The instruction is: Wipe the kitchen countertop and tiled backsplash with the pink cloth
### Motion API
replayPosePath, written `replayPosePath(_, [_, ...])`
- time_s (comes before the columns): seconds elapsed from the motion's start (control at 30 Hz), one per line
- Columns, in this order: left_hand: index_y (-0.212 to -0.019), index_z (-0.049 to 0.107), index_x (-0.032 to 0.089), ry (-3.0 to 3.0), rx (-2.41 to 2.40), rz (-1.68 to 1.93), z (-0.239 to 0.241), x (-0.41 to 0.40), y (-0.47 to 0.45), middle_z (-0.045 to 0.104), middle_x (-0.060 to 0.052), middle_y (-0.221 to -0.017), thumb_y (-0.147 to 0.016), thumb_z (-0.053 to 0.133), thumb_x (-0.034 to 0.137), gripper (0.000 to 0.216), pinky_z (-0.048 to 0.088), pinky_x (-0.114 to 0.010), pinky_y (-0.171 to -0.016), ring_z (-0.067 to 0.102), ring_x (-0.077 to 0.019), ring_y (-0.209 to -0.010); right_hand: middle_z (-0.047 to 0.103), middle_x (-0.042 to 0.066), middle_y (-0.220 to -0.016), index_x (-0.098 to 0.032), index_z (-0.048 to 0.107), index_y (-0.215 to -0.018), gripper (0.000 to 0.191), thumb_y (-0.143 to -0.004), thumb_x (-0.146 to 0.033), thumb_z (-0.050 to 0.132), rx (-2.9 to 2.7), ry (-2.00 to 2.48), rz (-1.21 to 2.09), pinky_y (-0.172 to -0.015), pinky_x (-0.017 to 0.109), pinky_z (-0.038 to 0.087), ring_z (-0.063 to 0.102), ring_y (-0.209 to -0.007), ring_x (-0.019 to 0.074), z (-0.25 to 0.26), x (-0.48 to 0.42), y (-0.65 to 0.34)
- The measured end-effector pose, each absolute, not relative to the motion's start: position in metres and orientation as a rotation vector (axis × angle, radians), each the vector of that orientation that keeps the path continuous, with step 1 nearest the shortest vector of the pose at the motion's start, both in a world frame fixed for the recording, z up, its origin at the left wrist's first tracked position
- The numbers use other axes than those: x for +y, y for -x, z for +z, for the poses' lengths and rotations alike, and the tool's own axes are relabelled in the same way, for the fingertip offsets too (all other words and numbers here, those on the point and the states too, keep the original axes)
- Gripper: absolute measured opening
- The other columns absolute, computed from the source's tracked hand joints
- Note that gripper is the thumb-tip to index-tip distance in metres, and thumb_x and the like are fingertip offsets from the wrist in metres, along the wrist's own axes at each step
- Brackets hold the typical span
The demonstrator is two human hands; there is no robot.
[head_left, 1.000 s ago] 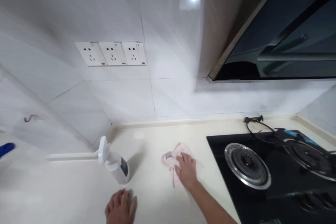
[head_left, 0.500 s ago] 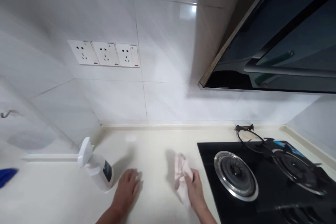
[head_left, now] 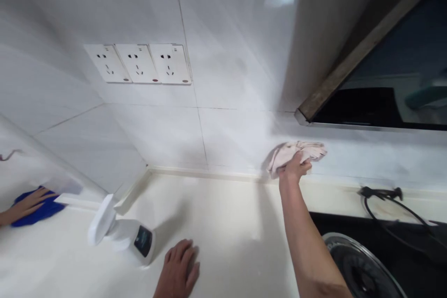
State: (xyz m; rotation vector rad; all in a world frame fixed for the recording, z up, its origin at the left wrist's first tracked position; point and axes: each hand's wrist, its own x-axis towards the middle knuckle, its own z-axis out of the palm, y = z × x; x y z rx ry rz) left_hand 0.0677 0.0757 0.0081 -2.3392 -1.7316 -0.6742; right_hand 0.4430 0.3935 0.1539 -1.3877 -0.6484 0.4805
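Tiled wall point(head_left: 237, 74) above countertop point(head_left: 216, 214); right hand point(head_left: 293, 170) gripping pink cloth point(head_left: 296, 154); left hand point(head_left: 178, 267) open

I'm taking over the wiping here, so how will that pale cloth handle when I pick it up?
The pale cloth in the right hand is probably floppy: it bunches into soft folds around the fingers. It likely weighs little, since one hand holds it against the wall tile. Whether it is damp cannot be told from here.

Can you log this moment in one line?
right hand: pink cloth on wall tile | left hand: on counter by spray bottle | other person's hand: on blue cloth
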Motion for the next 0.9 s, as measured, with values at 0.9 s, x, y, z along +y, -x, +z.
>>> replayPosePath(0.9, [-0.119,0.065,0.025,2.353,-1.779,-0.648,0.010,0.077,-0.071,0.068,-0.009,-0.129,-0.094,0.065,0.037,0.028,0.051,-0.042,-0.099,0.062,-0.0269,-0.121,0.048,0.031,-0.120,-0.008,0.060,-0.129,0.068,-0.096,-0.064,0.041,-1.177,1.818,-0.483,-0.092,0.067,0.036,0.045,-0.120,0.0443,0.124,0.408,-0.634])
